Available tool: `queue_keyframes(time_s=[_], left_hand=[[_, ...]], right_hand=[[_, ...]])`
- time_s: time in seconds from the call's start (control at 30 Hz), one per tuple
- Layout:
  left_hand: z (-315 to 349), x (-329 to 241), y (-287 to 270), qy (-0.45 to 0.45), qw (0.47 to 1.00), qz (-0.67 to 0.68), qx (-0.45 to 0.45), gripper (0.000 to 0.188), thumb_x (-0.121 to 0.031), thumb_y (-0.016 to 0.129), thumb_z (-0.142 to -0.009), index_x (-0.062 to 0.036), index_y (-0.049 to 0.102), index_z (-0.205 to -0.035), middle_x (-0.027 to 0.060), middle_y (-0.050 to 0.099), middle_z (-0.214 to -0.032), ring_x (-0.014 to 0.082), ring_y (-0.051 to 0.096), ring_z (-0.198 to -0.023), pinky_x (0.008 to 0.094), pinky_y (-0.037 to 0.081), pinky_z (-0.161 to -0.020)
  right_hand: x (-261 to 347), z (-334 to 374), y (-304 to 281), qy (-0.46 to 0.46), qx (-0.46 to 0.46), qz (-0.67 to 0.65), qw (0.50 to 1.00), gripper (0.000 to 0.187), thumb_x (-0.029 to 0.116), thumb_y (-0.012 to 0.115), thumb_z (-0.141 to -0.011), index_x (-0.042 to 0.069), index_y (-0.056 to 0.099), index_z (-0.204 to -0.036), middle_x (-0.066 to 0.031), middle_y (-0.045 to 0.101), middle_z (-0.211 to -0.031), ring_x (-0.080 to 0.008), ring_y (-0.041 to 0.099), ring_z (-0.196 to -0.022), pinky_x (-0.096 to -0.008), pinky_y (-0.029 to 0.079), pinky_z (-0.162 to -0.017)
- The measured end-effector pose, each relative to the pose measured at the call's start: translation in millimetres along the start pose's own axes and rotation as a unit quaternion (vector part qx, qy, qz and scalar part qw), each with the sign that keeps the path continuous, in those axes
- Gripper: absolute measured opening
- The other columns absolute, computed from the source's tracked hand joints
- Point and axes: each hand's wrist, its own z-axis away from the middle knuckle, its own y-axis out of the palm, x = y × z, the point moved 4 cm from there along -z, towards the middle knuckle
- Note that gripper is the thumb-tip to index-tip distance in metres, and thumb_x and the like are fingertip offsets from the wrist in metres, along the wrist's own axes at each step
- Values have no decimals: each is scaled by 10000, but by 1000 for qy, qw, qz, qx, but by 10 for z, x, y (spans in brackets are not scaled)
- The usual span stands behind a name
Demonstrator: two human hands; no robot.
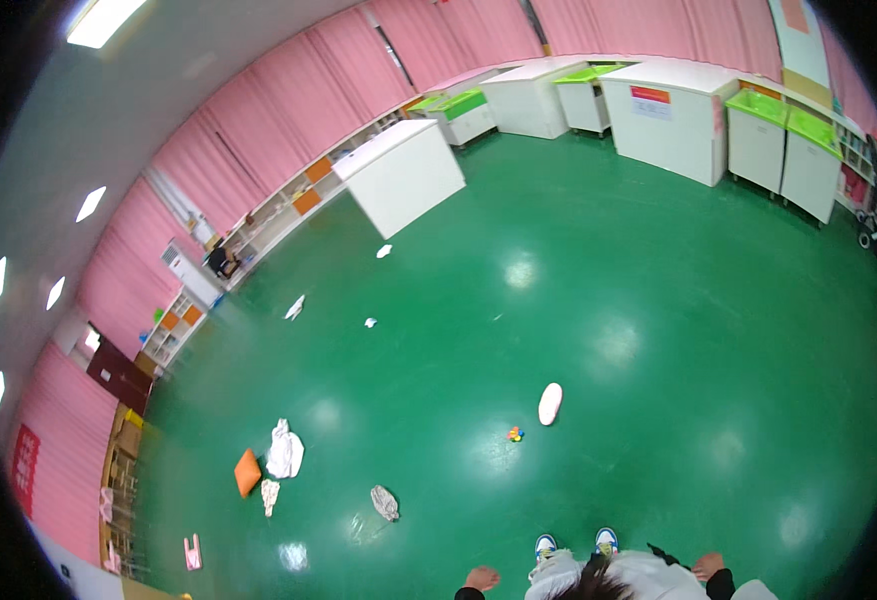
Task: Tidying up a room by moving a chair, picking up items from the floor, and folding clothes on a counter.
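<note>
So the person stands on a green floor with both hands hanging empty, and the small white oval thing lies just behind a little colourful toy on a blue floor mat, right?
Not quite. In the head view there is no blue mat: the white oval object and the small colourful toy lie directly on the bare green floor. The rest holds: left hand and right hand hang empty.

A small toy (514, 434) lay on the floor (658, 330) ahead of the person's shoes (575, 545). Just right of the toy lay an oval pad (549, 403); well left of it, a crumpled cloth (284, 451) beside a flat cushion (247, 472).
</note>
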Motion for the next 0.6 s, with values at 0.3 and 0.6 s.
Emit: queue_keyframes(time_s=[0.3,0.6], left_hand=[[353,-166,579,-4,997,-74,-17,233,-242,464,-849,-47,555,-939,62,618,-841,149,589,-702,273,471,-625],[392,475,321,-95,988,107,64,311,-269,483,-847,-35,512,-1050,98,566,-971,208,554,-842,325,436,-725]], right_hand=[[363,-267,118,-107,-148,23,983,83,46,464,-744,0,487,-809,-175,563,-605,-268,581,-496,-331,431,-387],[94,-82,405,-2,-130,104,986,114,132,503,-763,22,528,-774,-160,587,-709,-252,564,-535,-325,433,-450]])
